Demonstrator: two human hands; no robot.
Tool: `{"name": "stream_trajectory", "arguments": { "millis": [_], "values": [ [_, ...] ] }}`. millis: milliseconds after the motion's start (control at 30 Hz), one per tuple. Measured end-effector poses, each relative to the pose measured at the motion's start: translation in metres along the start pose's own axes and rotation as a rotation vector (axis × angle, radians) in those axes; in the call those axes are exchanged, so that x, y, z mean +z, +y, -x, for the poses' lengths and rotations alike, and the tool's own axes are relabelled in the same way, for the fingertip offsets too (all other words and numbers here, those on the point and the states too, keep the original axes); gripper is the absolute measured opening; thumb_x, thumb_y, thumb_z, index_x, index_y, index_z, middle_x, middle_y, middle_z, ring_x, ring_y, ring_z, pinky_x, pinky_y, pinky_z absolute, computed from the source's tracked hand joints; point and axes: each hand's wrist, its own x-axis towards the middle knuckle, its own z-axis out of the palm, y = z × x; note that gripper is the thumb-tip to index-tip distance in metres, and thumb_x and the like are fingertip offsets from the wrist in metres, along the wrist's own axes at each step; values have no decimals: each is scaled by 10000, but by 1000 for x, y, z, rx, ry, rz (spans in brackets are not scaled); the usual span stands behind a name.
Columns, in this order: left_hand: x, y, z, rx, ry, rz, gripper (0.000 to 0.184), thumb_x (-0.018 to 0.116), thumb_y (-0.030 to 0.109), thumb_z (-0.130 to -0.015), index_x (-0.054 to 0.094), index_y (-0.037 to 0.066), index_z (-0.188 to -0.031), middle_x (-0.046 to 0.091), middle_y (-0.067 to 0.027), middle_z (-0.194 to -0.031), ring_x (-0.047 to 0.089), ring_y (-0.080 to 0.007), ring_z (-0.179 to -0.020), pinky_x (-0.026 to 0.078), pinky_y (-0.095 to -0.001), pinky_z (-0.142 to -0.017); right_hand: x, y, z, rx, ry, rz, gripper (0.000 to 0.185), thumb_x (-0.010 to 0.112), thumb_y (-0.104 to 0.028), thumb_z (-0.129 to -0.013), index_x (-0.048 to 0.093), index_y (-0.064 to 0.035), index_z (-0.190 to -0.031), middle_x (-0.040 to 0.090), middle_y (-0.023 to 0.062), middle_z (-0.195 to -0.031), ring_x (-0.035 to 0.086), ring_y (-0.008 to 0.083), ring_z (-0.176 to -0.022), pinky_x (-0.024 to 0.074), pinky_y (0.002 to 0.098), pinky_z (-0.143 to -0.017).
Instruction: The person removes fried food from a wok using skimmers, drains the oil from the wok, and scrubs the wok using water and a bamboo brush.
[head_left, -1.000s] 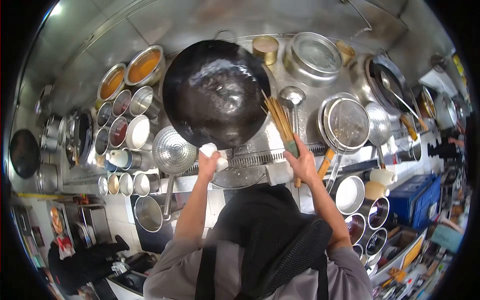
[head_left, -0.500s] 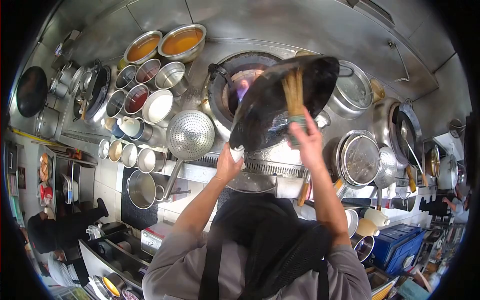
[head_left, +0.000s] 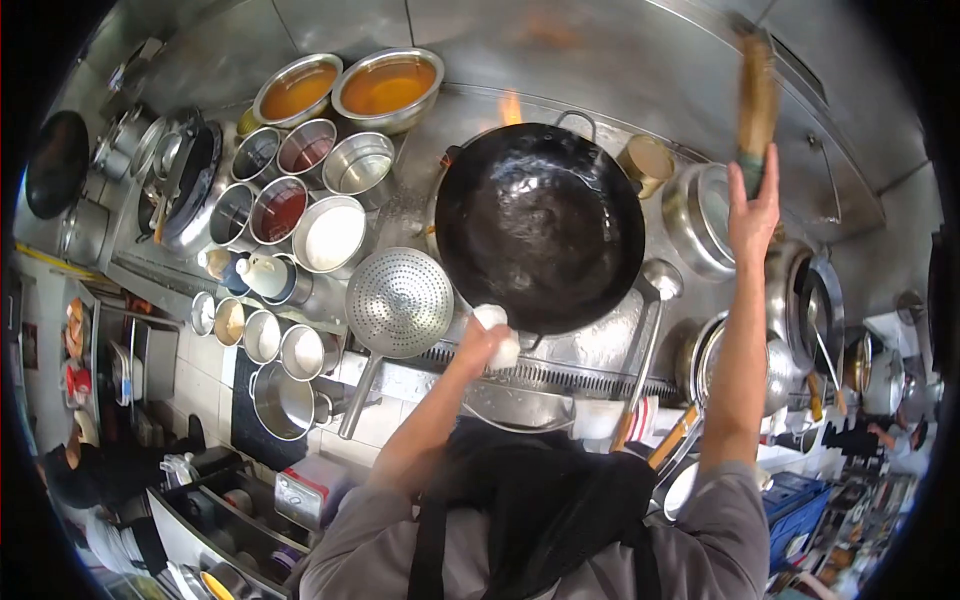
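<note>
My left hand (head_left: 474, 352) is closed on a folded white cloth (head_left: 503, 350) at the near rim of a black wok (head_left: 540, 230). Whether the cloth grips the wok's rim or handle, I cannot tell. Wet and shiny inside, the wok lies level over the burner, with a flame (head_left: 511, 107) rising behind its far edge. My right hand (head_left: 755, 215) is raised to the right, wrapped round the green-bound grip of a bamboo wok brush (head_left: 757, 95). The brush points up and away, its tip blurred. A long-handled ladle (head_left: 660, 282) lies right of the wok.
A perforated strainer (head_left: 400, 303) rests left of the wok. Beyond it stand metal seasoning containers (head_left: 330, 235) and two bowls of orange liquid (head_left: 388, 85). On the right are a steel pot (head_left: 695, 225) and stacked strainers (head_left: 712, 370). Another person (head_left: 110, 470) is at far left.
The wok, tilted up before, now lies flat over the burner. My right hand has swung the brush out of the wok, up and to the right. The left hand still holds the cloth.
</note>
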Motion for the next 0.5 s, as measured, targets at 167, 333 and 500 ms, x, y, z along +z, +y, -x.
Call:
{"name": "stream_trajectory", "arguments": {
  "millis": [167,333,500],
  "values": [
    [0,-10,-9,53,-13,10,202,679,32,-815,599,27,-1000,635,-56,-846,623,-159,-744,524,-333,-662,162,-47,79,137,310,104,783,662,-217,-929,232,118,-1491,428,331,-1455,426,440,-1359,319,463,-1145],
    [-3,0,-10,26,-49,28,205,678,66,-849,572,36,-1022,616,-46,-849,616,-147,-764,521,-329,-661,215,-98,217,480,-1433,-450,948,722,-200,-862,135,-202,-1606,631,154,-1050,653,190,-765,577,320,-618],
    [-10,-15,-17,16,7,21,296,711,160,-898,545,29,-1105,617,-47,-921,610,-144,-811,519,-328,-697,196,-47,181,492,-1150,-58,843,772,-224,-802,367,-175,-1539,707,153,-952,667,202,-676,576,315,-577]
  ]
}}
